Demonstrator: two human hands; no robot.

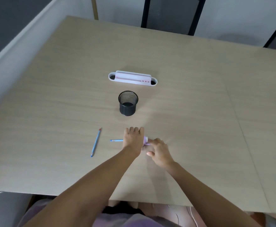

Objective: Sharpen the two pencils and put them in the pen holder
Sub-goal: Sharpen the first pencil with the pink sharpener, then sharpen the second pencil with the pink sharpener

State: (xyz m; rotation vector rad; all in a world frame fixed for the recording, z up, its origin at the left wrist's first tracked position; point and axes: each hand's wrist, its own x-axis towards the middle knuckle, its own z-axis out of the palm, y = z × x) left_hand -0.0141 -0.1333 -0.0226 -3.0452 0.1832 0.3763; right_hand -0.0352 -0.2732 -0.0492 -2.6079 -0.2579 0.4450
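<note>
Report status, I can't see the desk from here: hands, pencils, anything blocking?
Left hand grips one pencil, right hand on sharpener. Second pencil lies loose. Pen holder empty, path clear.

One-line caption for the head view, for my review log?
Left hand holds a blue pencil in a sharpener that the right hand steadies; second pencil lies beside, mesh pen holder empty.

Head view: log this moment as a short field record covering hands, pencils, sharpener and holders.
left hand: closed around a blue pencil, its end sticking out to the left
right hand: on the pink sharpener, beside the left hand
second pencil: blue, lying free on the table, left of the hands
pen holder: black mesh cup, upright, no pencils in it
white organizer: behind the cup
</note>
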